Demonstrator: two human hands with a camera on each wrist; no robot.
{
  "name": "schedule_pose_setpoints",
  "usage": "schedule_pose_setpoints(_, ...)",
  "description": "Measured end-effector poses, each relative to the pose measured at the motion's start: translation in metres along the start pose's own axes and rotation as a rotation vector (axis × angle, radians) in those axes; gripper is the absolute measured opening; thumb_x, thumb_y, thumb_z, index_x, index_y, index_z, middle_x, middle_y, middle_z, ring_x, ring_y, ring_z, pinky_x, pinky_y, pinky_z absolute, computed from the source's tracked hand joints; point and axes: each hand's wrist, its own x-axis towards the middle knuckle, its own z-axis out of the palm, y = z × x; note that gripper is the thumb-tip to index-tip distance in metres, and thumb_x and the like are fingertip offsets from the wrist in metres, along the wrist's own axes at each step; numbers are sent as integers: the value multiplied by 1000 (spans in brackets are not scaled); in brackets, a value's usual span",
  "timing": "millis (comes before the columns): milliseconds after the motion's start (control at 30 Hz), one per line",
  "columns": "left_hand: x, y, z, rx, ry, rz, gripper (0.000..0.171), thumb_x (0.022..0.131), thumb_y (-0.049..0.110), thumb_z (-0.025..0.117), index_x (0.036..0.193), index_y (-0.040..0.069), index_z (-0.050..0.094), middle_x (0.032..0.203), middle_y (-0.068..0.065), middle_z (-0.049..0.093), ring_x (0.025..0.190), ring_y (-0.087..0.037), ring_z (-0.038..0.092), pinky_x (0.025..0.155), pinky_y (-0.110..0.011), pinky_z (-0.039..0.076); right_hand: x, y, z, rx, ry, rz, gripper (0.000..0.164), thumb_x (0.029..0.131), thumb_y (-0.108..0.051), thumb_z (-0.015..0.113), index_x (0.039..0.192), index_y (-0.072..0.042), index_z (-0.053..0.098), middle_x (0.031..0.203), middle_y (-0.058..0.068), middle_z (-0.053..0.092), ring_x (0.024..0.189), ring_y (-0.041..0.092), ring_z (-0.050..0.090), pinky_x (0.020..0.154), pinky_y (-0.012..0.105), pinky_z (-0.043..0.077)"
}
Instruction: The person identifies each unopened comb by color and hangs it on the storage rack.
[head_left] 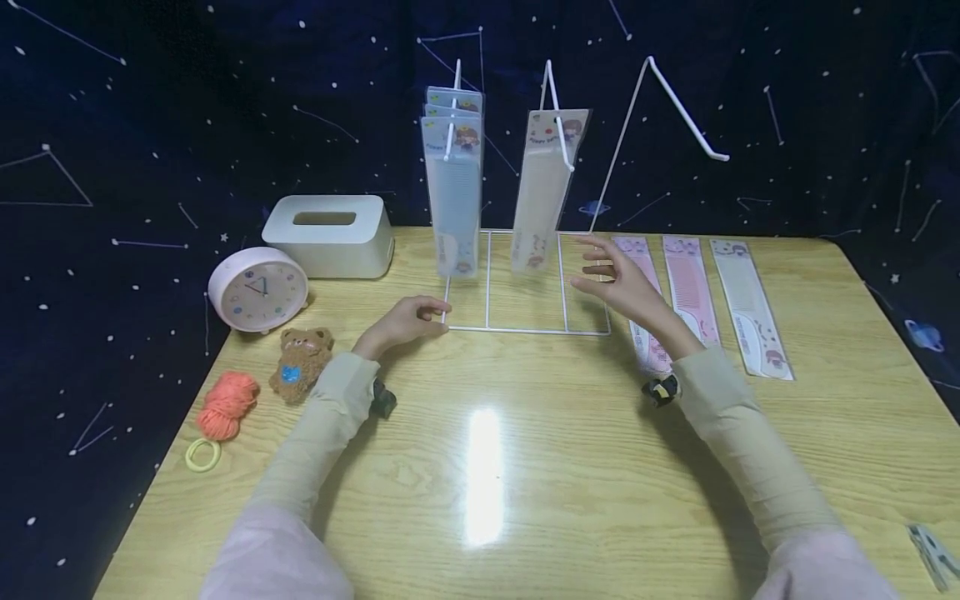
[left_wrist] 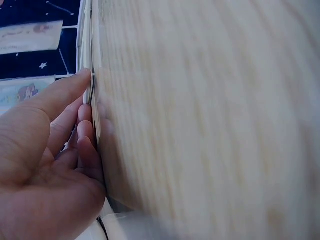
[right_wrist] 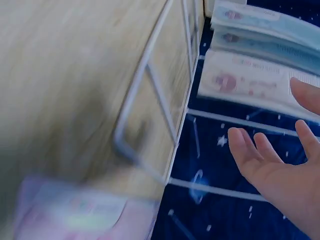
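Head view bright, mostly sharp; light seemingly overhead. Hard white glare streak, lower centre, on yellow wood-grain tabletop [head_left: 585, 467]. Soft shadows along inner sides of my beige fabric sleeves [head_left: 757, 458]. Dark navy star-print cloth [head_left: 360, 125] dim across top. Left wrist view: my left hand [left_wrist: 45, 165] fairly clear, wood washed pale and smeared towards right edge. Right wrist view hazier: white wire rack [right_wrist: 119, 141] blurred at near corner, flat pink plastic-wrapped pack [right_wrist: 85, 210] out of focus, lower left.

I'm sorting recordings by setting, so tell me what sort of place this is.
Probably an indoor tabletop set up for filming: a wood-grain table, a starry backdrop behind it, and a white wire rack hung with packaged combs.
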Motion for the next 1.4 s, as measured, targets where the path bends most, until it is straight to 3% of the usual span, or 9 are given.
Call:
schedule_pose_setpoints(167,0,0,-1,6,4,7,43,88,11,65,129,-1,55,137,-17,49,118,-31,44,105,-44,33,-22,17,-23,-75,77,12,68,92,-19,63,149,-16,27,135,25,43,119,38,47,92,35,45)
schedule_pose_setpoints(367,-1,-1,-1,13,5,-1,42,89,11,65,128,1,55,136,-15,51,115,-28,44,103,-42,35,-48,47,-60,-189,167,79,66,93,-23,61,149,-11,27,131,26,46,115,35,47,81,17,41)
schedule_pose_setpoints(433,-1,-2,-1,15,3,0,43,89,11,65,129,1,55,136,-15,51,114,-27,44,102,-41,36,-57,58,-73,-234,207,113,65,94,-25,60,148,-8,29,129,26,47,115,36,47,85,23,43)
schedule_pose_setpoints(500,-2,-2,-1,16,1,1,43,89,12,65,129,1,55,136,-15,51,114,-26,44,101,-41,36,-65,69,-86,-277,239,139,64,94,-28,59,146,-4,30,129,30,46,117,42,46,92,37,44)
schedule_pose_setpoints(600,-1,-3,-1,11,4,0,43,89,12,65,129,1,55,136,-15,51,115,-26,44,102,-41,36,-73,86,-105,-341,257,218,65,95,-34,55,147,-5,29,132,34,43,120,49,41,94,59,36)
schedule_pose_setpoints(667,-1,-3,-1,16,5,-1,43,89,12,65,129,1,55,136,-15,51,115,-27,44,102,-41,36,-77,97,-117,-372,240,270,67,95,-37,53,148,-5,27,135,36,38,122,53,36,94,65,32)
schedule_pose_setpoints(900,-1,-3,1,26,3,-4,43,89,12,65,129,1,55,136,-15,51,116,-28,44,102,-42,35,-85,118,-147,-449,117,403,80,93,-44,55,149,0,18,141,43,17,121,59,25,92,67,31)
schedule_pose_setpoints(1067,-1,-2,2,23,-3,0,44,89,13,65,130,1,54,136,-16,50,116,-28,44,103,-42,35,-87,125,-159,-467,9,475,97,86,-38,68,150,0,6,144,44,1,128,62,9,98,72,19)
schedule_pose_setpoints(1400,1,-2,0,14,-10,4,45,89,13,66,130,0,54,137,-16,50,117,-28,44,103,-42,35,-91,140,-165,-471,43,515,108,74,-44,78,149,0,13,144,43,2,121,58,15,99,70,19)
